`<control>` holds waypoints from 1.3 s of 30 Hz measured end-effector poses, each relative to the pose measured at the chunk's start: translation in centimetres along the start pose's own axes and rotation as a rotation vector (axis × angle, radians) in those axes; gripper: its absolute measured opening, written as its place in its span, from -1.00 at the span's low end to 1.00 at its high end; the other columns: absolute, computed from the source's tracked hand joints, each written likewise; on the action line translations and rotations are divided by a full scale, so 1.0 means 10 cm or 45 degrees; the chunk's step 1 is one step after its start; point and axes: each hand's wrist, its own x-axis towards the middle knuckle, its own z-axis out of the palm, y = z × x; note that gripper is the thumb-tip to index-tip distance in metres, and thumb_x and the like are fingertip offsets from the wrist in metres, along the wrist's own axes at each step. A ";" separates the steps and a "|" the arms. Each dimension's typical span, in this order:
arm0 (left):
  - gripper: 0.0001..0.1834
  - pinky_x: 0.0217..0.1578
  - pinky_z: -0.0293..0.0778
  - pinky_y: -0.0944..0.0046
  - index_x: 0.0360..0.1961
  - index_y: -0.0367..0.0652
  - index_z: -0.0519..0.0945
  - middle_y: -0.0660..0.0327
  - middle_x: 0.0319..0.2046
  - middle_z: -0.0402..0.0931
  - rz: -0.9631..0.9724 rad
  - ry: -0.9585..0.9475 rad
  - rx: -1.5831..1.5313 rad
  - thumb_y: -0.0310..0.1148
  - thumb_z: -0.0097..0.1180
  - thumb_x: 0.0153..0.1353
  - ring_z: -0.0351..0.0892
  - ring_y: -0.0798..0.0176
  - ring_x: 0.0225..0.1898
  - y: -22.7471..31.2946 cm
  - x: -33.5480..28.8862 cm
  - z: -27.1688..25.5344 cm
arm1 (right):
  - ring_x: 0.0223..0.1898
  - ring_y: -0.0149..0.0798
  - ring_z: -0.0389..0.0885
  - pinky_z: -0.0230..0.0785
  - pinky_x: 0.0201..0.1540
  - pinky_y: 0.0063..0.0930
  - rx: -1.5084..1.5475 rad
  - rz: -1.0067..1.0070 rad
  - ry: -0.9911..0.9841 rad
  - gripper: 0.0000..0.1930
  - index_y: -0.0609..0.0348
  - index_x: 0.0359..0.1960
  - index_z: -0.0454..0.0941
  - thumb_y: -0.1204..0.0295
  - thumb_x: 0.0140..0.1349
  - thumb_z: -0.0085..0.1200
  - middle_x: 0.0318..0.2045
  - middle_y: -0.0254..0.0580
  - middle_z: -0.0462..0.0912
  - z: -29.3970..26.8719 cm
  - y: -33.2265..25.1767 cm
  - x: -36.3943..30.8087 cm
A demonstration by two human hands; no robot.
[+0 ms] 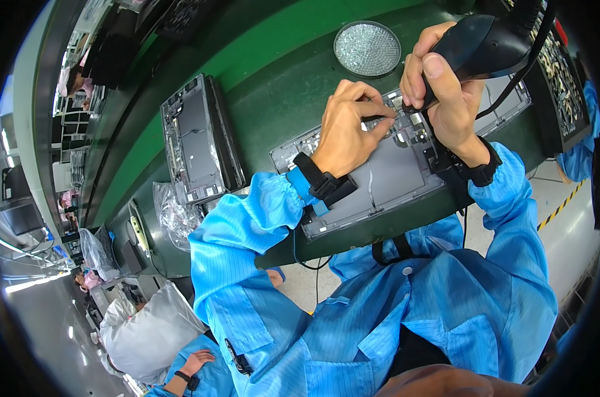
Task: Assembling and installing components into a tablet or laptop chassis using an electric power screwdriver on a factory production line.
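An opened laptop base [402,165] lies on the green bench in front of me, its grey panel and exposed circuit parts facing up. My left hand [349,126] is over its far edge, thumb and forefinger closed together; what they pinch, if anything, is too small to make out. My right hand [452,106] grips a black corded electric screwdriver [482,46], tilted, its narrow end close to the laptop's circuit parts. Exactly where its tip touches is hidden by my fingers. Beyond my hands sits a round dish of small shiny screws [367,48].
Stacked laptop bases [197,139] stand to the left, beside crumpled clear plastic [177,212]. A dark tray of small parts [558,86] is at the right. The tool's black cable [518,76] loops beside my right wrist. Another person's hand [197,360] shows at lower left.
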 end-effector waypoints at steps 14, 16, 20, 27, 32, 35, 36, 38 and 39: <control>-0.77 -0.13 0.48 0.15 -0.31 -0.09 0.84 0.25 -0.28 0.63 -0.025 0.025 0.004 -0.53 0.46 -0.07 0.49 0.12 -0.16 0.00 0.00 0.03 | -0.65 -0.46 0.36 0.35 -0.54 -0.52 0.010 0.029 0.000 -0.80 0.23 -0.04 0.37 0.35 0.49 -0.01 -0.63 -0.27 0.41 0.02 0.00 0.00; -0.77 -0.12 0.48 0.14 -0.31 -0.09 0.84 0.25 -0.28 0.62 -0.018 0.024 -0.002 -0.53 0.46 -0.08 0.49 0.11 -0.17 0.00 -0.01 0.03 | -0.65 -0.46 0.36 0.35 -0.54 -0.52 0.009 0.038 -0.003 -0.80 0.23 -0.04 0.37 0.35 0.49 -0.01 -0.64 -0.27 0.41 0.03 0.00 0.00; -0.77 -0.11 0.47 0.14 -0.31 -0.09 0.84 0.25 -0.29 0.62 -0.018 0.030 -0.005 -0.53 0.47 -0.08 0.49 0.10 -0.17 -0.01 0.00 0.02 | -0.65 -0.46 0.35 0.33 -0.54 -0.51 0.004 0.080 -0.007 -0.80 0.22 -0.05 0.37 0.34 0.49 -0.01 -0.63 -0.27 0.41 0.02 0.02 -0.01; -0.78 -0.13 0.45 0.15 -0.32 -0.10 0.83 0.26 -0.29 0.62 0.015 0.033 -0.012 -0.53 0.47 -0.08 0.49 0.12 -0.18 -0.04 0.00 0.03 | -0.62 -0.45 0.34 0.31 -0.53 -0.51 0.006 0.036 -0.019 -0.76 0.24 -0.04 0.33 0.30 0.52 -0.05 -0.59 -0.25 0.41 0.01 0.00 -0.05; -0.77 -0.13 0.44 0.17 -0.32 -0.09 0.83 0.27 -0.29 0.61 0.031 0.024 -0.014 -0.53 0.47 -0.07 0.49 0.12 -0.19 -0.04 0.00 0.03 | -0.62 -0.45 0.34 0.31 -0.53 -0.51 -0.018 0.016 0.007 -0.77 0.24 -0.03 0.34 0.31 0.51 -0.05 -0.59 -0.25 0.40 -0.01 0.01 -0.05; -0.78 -0.12 0.44 0.16 -0.32 -0.08 0.83 0.26 -0.29 0.61 0.010 0.026 -0.025 -0.53 0.47 -0.07 0.48 0.12 -0.19 -0.03 0.01 0.03 | -0.62 -0.46 0.34 0.31 -0.52 -0.51 -0.051 -0.001 0.010 -0.78 0.24 -0.03 0.34 0.33 0.51 -0.05 -0.59 -0.26 0.40 -0.03 0.00 -0.04; -0.79 -0.12 0.44 0.16 -0.33 -0.09 0.83 0.26 -0.28 0.61 0.004 0.015 -0.014 -0.51 0.47 -0.07 0.49 0.12 -0.19 -0.03 0.01 0.02 | -0.62 -0.46 0.34 0.31 -0.52 -0.51 -0.057 0.003 0.008 -0.79 0.23 -0.03 0.35 0.33 0.51 -0.05 -0.59 -0.26 0.41 -0.03 0.01 -0.03; -0.79 -0.12 0.44 0.16 -0.33 -0.09 0.83 0.25 -0.28 0.61 0.006 0.003 -0.001 -0.49 0.48 -0.07 0.49 0.11 -0.19 0.00 0.04 0.01 | -0.62 -0.46 0.33 0.31 -0.52 -0.50 -0.065 0.000 0.009 -0.79 0.23 -0.03 0.35 0.34 0.51 -0.05 -0.59 -0.26 0.41 -0.03 0.00 -0.01; -0.80 -0.13 0.44 0.15 -0.34 -0.11 0.82 0.25 -0.29 0.62 0.044 0.016 0.057 -0.47 0.48 -0.07 0.49 0.10 -0.20 0.05 0.07 0.00 | -0.64 -0.49 0.36 0.29 -0.54 -0.54 0.008 -0.010 0.114 -0.82 0.25 -0.11 0.42 0.36 0.48 0.02 -0.62 -0.32 0.43 0.00 0.00 -0.01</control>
